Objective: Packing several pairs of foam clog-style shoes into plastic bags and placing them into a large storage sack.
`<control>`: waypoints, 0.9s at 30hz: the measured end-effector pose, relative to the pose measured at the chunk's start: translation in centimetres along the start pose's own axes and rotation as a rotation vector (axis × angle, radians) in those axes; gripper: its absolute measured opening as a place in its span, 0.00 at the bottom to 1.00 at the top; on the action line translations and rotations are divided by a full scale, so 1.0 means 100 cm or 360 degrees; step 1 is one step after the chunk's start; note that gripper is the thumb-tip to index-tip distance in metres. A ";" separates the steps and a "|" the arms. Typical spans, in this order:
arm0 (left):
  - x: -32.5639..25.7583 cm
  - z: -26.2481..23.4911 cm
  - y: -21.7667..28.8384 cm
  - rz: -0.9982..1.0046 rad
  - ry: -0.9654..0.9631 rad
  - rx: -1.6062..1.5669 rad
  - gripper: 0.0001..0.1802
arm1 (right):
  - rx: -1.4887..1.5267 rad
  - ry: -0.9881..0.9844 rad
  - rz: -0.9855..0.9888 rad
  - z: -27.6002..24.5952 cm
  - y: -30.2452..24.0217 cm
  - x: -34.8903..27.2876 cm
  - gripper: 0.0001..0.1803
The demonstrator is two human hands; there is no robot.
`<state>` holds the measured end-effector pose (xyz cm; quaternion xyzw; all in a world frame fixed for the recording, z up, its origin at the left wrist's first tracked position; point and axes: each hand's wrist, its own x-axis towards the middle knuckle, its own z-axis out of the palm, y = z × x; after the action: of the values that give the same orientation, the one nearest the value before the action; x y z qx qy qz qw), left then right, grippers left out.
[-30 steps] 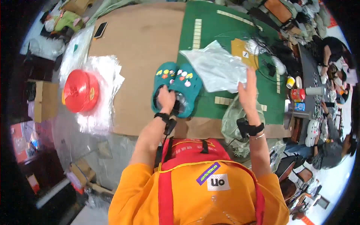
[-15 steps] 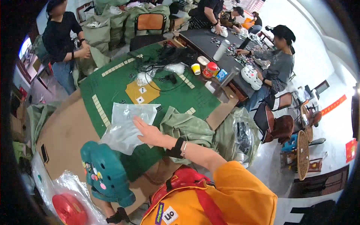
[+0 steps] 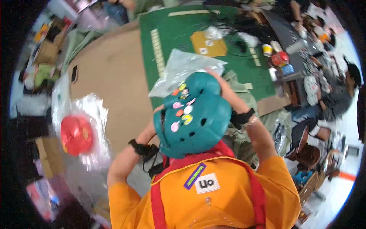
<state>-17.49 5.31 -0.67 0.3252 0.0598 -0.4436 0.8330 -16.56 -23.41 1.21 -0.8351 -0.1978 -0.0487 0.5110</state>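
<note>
A teal foam clog (image 3: 209,124) with holes and several bright charms is held up close in front of my chest. On its left side my left hand (image 3: 153,124) is closed around it, mostly hidden behind the clog. My right hand (image 3: 221,86) grips the upper right side, its fingertips largely out of sight and near the bag. Behind the clog, a clear plastic bag (image 3: 179,68) lies on the green table mat (image 3: 183,32), partly covered by it. Whether a second clog is nested with the teal one, I cannot tell.
At left, a red clog (image 3: 76,135) rests on clear plastic. A phone (image 3: 74,74) lies on the brown board (image 3: 110,68). Rows of pale tiles (image 3: 157,51) edge the mat. Green sacks (image 3: 280,122) stand at right. A person (image 3: 335,89) sits beside the dark table with a white clog (image 3: 310,89).
The teal clog has come from the lower left to the middle, raised before my chest. My right hand has left the plastic bag and now holds the clog too. The view has turned left.
</note>
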 end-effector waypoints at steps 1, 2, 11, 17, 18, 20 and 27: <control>0.003 -0.027 -0.010 -0.0185 0.0065 -0.0389 0.21 | -0.0065 -0.0051 0.0178 0.003 -0.018 0.006 0.41; 0.003 -0.033 -0.015 0.0145 0.0082 0.0304 0.22 | -0.0178 -0.0128 0.0273 0.003 -0.023 0.008 0.38; -0.026 -0.040 -0.018 0.0390 0.0540 0.1018 0.20 | -0.0366 -0.0562 -0.0051 0.024 -0.027 0.006 0.33; -0.014 -0.060 -0.037 0.0889 0.1022 0.1270 0.14 | -0.0817 -0.0468 0.0048 0.051 -0.039 0.000 0.36; -0.014 -0.058 -0.036 0.0919 0.1114 0.1340 0.14 | -0.0831 -0.0409 0.0010 0.053 -0.040 0.000 0.36; -0.015 -0.056 -0.037 0.0942 0.1218 0.1408 0.14 | -0.0817 -0.0418 0.0026 0.056 -0.041 -0.002 0.36; -0.010 -0.068 -0.059 0.0992 0.1518 0.1613 0.13 | -0.0940 -0.0351 -0.0047 0.073 -0.031 -0.013 0.37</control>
<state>-21.40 7.77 -8.47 0.8260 0.1076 0.0275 0.5526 -19.76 -16.14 -0.05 -0.9447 -0.2414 -0.0205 0.2211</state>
